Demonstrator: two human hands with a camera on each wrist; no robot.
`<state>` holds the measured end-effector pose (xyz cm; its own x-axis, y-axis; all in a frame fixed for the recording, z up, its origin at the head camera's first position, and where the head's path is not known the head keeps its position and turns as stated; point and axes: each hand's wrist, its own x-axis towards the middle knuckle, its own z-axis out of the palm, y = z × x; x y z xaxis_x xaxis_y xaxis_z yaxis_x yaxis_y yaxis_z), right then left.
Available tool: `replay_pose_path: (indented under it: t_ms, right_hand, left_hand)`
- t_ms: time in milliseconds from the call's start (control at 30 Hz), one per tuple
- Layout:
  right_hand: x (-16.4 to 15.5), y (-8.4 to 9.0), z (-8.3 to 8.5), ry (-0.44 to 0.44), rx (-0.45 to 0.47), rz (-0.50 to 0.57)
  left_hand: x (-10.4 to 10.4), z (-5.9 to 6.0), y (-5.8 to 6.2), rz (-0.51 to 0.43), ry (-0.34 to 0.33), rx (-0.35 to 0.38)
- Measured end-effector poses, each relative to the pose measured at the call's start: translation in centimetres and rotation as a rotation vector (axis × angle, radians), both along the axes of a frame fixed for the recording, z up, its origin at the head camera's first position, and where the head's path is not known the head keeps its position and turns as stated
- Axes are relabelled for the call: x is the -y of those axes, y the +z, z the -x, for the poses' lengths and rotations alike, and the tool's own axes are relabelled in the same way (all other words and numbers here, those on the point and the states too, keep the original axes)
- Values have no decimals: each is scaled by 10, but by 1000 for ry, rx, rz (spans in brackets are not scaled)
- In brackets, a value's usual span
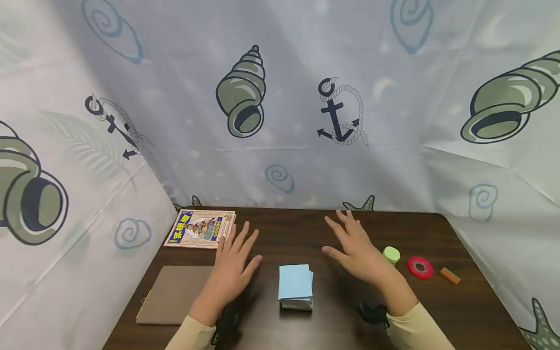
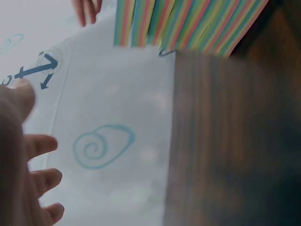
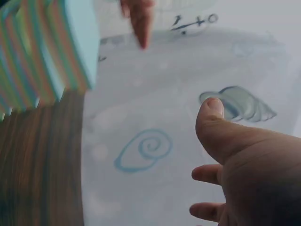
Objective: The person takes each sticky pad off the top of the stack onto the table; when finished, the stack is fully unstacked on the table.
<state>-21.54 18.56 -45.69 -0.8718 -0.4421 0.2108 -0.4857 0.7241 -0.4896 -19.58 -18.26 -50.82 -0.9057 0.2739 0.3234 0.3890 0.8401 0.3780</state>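
Observation:
Between the two hands stands a stack of sticky note pads (image 1: 295, 282), light blue on top, with striped coloured edges in the left wrist view (image 2: 183, 23). To its left, my left hand (image 1: 233, 272) is held over the table with fingers spread and nothing in it. My right hand (image 1: 356, 248) hovers on the other side, fingers extended and apart, also holding nothing. In the right wrist view the stack (image 3: 51, 47) shows at the upper left, away from the thumb (image 3: 214, 117).
An illustrated booklet (image 1: 201, 228) lies at the back left of the dark wooden table (image 1: 280, 233). A brown notebook (image 1: 177, 294) is partly behind the left hand. At right are a green-lidded container (image 1: 391, 254), a red ring-shaped roll (image 1: 420, 267) and a small orange-green block (image 1: 449, 275).

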Motion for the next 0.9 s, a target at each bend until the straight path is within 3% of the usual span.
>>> replay_pose_path:
  t_ms: [100, 233, 367, 500, 667, 767, 900]
  right_hand:
    - [7, 6, -10, 23, 13, 25]
    - [18, 14, -21, 51, 51, 53]
    - [30, 16, -32, 108, 158, 88]
    - [41, 11, -41, 180, 221, 83]
    - [51, -1, -44, 209, 247, 44]
    - [52, -7, -41, 180, 243, -5]
    - [52, -12, -37, 146, 228, -70]
  left_hand:
    - [-4, -10, -8, -156, -84, 11]
    - [-13, -19, -22, -337, -249, 68]
    - [-25, -22, -43, -493, -415, 204]
    - [-37, -20, -67, -685, -537, 331]
    - [-43, -19, -87, -918, -629, 469]
    - [-45, -18, -91, -930, -638, 506]
    - [-46, -18, -91, -863, -593, 508]
